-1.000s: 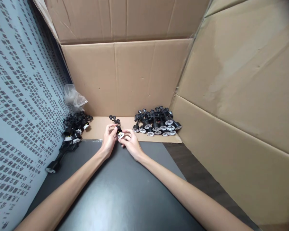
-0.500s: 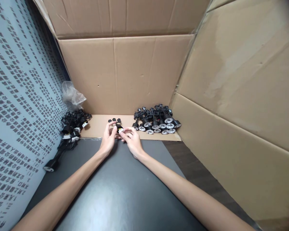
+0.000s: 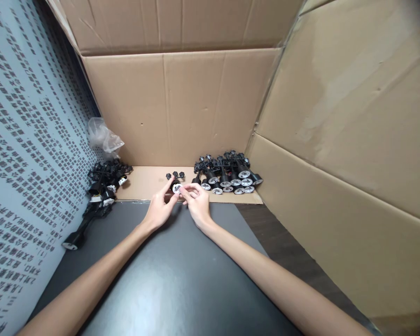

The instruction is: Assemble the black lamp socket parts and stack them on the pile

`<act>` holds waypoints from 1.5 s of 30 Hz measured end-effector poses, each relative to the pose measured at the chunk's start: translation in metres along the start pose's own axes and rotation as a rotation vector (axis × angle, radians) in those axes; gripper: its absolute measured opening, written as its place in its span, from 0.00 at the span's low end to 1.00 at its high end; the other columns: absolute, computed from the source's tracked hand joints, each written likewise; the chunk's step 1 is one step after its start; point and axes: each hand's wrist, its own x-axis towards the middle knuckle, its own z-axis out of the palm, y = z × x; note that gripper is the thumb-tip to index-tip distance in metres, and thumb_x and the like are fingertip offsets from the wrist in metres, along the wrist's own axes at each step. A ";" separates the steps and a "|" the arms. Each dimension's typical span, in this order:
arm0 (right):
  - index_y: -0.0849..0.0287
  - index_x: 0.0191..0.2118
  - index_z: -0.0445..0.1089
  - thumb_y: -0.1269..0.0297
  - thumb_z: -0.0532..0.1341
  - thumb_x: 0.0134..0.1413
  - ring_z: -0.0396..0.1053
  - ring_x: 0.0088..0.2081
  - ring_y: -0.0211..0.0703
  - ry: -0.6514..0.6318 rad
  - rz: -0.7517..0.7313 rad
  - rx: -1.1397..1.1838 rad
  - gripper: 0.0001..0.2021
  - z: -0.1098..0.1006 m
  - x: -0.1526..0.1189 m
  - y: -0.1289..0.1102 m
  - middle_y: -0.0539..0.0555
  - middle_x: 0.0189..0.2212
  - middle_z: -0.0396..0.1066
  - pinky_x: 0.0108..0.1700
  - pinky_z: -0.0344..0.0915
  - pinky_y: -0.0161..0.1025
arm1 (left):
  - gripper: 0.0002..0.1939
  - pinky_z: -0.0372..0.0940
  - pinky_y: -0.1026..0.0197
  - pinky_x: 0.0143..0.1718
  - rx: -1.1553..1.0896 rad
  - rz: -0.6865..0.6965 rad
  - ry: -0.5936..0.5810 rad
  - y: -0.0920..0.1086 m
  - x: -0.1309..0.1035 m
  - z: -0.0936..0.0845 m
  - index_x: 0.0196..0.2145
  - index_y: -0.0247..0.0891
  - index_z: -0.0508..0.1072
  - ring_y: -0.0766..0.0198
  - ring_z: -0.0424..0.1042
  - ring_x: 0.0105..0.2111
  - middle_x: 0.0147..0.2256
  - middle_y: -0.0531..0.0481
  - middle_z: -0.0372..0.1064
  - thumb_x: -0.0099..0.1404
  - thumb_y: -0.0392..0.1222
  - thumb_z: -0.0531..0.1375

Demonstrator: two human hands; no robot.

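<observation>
A black part with a round white end point(image 3: 177, 188) is between my hands, its white face turned toward me. My left hand point(image 3: 159, 207) grips its black body from the left, thumb and fingers around it. With closed fingertips, my right hand point(image 3: 198, 203) presses on the white end from the right side. Small black knobs point(image 3: 175, 174) stick out at the far end of the part, just beyond my left fingers. My hands hide most of its body.
At the back right, several similar black parts with white round ends point(image 3: 227, 182) lie stacked. A pile of black parts point(image 3: 107, 179) with loose wires sits left, a clear plastic bag point(image 3: 104, 137) above it. Cardboard walls point(image 3: 182, 107) enclose the grey mat point(image 3: 168, 275).
The held part has shifted slightly right, its far knobs moving with it. The white piece at its end was tilted with yellow wire showing; now it faces me flat on the end.
</observation>
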 end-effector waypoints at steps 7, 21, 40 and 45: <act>0.59 0.30 0.69 0.53 0.70 0.40 0.71 0.29 0.40 -0.016 -0.012 -0.021 0.17 -0.003 0.002 -0.003 0.51 0.27 0.71 0.23 0.65 0.32 | 0.30 0.65 0.53 0.51 0.218 0.041 0.017 -0.001 0.000 -0.002 0.66 0.34 0.57 0.57 0.75 0.42 0.51 0.41 0.73 0.71 0.51 0.50; 0.58 0.30 0.67 0.53 0.71 0.40 0.73 0.27 0.39 -0.112 0.002 -0.024 0.17 -0.001 0.000 0.000 0.49 0.26 0.70 0.25 0.69 0.33 | 0.29 0.65 0.53 0.49 0.253 0.038 0.074 -0.005 0.002 -0.001 0.65 0.33 0.59 0.56 0.74 0.42 0.46 0.41 0.75 0.72 0.50 0.49; 0.61 0.28 0.71 0.50 0.73 0.32 0.75 0.27 0.43 -0.023 0.102 0.022 0.21 -0.002 0.002 0.002 0.54 0.25 0.75 0.27 0.70 0.35 | 0.26 0.64 0.52 0.54 0.288 0.119 0.102 -0.007 0.002 0.000 0.62 0.36 0.63 0.56 0.73 0.48 0.50 0.42 0.74 0.72 0.48 0.50; 0.61 0.28 0.71 0.50 0.74 0.31 0.75 0.26 0.43 -0.015 0.085 0.008 0.22 -0.001 0.000 0.001 0.54 0.24 0.75 0.27 0.70 0.36 | 0.24 0.65 0.53 0.53 0.361 0.165 0.111 -0.006 0.000 0.000 0.62 0.35 0.65 0.56 0.73 0.48 0.45 0.43 0.76 0.72 0.47 0.49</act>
